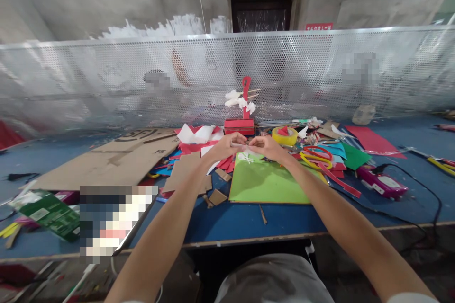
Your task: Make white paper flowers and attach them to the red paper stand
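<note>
My left hand (227,147) and my right hand (267,147) meet above the far edge of a lime-green sheet (273,182). Between their closed fingertips is a thin piece of white paper (237,145), partly covered by the fingers. Small white scraps (245,156) lie on the sheet just below the hands. Behind them stands a red box (239,127) with an upright red hooked strip (246,86). White crumpled bits and thin sticks (254,93) are attached to that strip.
Left lie a large cardboard sheet (106,156), a green box (46,213) and a blurred-out lit device. To the right are yellow tape (284,137), red-and-yellow-handled scissors (316,157), a purple device (382,183) and its black cord. A perforated metal screen (302,75) borders the blue table (227,227).
</note>
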A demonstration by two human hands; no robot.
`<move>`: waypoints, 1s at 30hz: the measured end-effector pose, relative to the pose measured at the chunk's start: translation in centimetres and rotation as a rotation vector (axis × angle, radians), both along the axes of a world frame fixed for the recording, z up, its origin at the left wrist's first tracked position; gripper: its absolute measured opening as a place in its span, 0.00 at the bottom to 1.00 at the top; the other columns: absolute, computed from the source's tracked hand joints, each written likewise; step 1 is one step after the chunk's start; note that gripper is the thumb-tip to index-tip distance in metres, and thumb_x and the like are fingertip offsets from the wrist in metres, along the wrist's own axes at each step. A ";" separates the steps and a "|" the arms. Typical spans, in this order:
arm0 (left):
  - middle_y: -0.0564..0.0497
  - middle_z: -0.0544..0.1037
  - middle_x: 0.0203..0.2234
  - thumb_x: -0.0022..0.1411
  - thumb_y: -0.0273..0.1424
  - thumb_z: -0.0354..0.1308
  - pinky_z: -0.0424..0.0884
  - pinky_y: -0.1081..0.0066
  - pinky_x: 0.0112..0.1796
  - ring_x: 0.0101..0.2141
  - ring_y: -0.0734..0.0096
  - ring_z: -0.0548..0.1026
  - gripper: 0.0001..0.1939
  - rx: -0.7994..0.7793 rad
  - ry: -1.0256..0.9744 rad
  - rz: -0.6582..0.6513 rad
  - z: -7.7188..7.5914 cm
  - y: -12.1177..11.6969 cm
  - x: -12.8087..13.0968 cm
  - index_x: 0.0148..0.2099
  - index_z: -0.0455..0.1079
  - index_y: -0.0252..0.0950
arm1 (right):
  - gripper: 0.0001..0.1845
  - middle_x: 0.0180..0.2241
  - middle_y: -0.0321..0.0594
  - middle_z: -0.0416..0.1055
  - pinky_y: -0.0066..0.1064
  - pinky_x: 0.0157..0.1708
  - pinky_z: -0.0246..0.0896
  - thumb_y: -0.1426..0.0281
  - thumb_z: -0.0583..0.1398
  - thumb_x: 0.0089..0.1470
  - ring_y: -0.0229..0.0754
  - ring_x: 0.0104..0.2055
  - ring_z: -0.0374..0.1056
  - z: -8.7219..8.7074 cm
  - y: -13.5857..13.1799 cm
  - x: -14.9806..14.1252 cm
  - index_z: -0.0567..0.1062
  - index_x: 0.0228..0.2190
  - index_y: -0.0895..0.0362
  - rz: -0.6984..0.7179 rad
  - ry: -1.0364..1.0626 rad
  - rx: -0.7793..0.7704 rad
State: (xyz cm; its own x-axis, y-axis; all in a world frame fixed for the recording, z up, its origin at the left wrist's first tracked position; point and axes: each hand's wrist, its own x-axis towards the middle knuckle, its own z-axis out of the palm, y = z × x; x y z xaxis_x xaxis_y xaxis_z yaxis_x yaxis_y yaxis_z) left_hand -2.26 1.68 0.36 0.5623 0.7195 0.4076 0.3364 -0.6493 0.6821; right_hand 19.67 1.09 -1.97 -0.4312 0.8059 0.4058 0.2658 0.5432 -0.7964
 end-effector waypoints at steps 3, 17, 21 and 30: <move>0.49 0.77 0.33 0.57 0.36 0.61 0.67 0.71 0.36 0.35 0.70 0.73 0.13 -0.001 0.056 -0.037 -0.2 -0.1 0.3 0.42 0.72 0.34 | 0.16 0.34 0.41 0.76 0.31 0.35 0.64 0.57 0.63 0.52 0.40 0.34 0.71 -0.1 0.0 0.0 0.77 0.33 0.57 0.020 -0.052 0.022; 0.52 0.73 0.25 0.55 0.39 0.62 0.63 0.73 0.30 0.26 0.74 0.68 0.14 -0.215 -0.016 0.034 0.0 -0.8 1.1 0.34 0.73 0.32 | 0.18 0.40 0.40 0.71 0.35 0.42 0.60 0.69 0.65 0.48 0.44 0.41 0.68 0.4 -1.5 -0.6 0.70 0.42 0.55 -0.012 -0.264 0.413; 0.52 0.73 0.24 0.54 0.39 0.64 0.61 0.74 0.28 0.24 0.76 0.67 0.14 -0.300 -0.063 0.010 -0.1 -0.8 1.2 0.34 0.73 0.32 | 0.14 0.41 0.42 0.71 0.35 0.45 0.58 0.77 0.59 0.50 0.45 0.44 0.67 0.2 -1.1 -0.5 0.72 0.40 0.55 -0.056 -0.380 0.552; 0.53 0.74 0.23 0.51 0.32 0.63 0.62 0.75 0.29 0.24 0.77 0.67 0.08 -0.332 -0.050 -0.013 -0.4 -0.3 1.1 0.31 0.73 0.32 | 0.08 0.39 0.44 0.73 0.36 0.46 0.60 0.67 0.59 0.59 0.45 0.42 0.68 0.4 -0.5 0.2 0.77 0.38 0.57 -0.067 -0.332 0.591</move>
State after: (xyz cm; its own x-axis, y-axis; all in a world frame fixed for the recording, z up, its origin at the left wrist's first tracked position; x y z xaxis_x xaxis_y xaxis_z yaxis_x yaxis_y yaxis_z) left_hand -1.12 1.35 -0.05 0.5575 0.8106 0.1794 0.2904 -0.3928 0.8726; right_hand 19.92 0.62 -1.60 -0.5657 0.5187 0.6410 0.4931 0.8359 -0.2412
